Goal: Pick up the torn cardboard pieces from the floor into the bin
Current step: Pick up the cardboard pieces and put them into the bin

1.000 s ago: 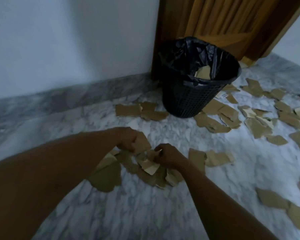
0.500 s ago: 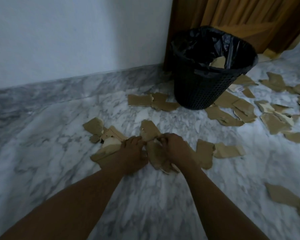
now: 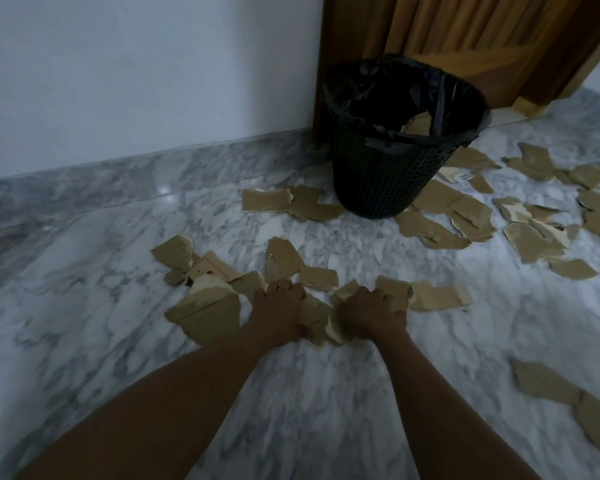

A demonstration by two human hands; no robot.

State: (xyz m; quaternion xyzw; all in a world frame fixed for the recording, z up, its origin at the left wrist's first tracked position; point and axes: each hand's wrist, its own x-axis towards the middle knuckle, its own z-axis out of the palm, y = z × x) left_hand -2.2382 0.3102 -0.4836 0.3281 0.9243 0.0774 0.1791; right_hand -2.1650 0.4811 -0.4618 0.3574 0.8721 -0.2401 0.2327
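In the head view the light was dim and fine detail was lost. The backs of both hands hid the palms and fingertips, so how much each held could not be made out. The left hand [image 3: 281, 311] lay with fingers curled over a small heap of torn cardboard pieces [image 3: 317, 317] on the floor [image 3: 291, 393], its grip seemingly closed on them. The right hand [image 3: 373, 311], just beside it, had its grip clamped on the heap's right edge. More brown pieces lay scattered to the left of the hands, around the foot of the bin [image 3: 388, 174] and across the right side, where the frame edge cut off the lowest ones. The bin stood well beyond the hands, a black perforated basket with a black liner [image 3: 378, 84] folded over its rim. One cardboard scrap [image 3: 418, 124] showed inside it and the rest of its depth was in shadow. The floor was grey-white veined marble, with a marble skirting [image 3: 118, 174] under a pale wall [image 3: 136, 81] and a wooden door [image 3: 465, 39] behind the bin.
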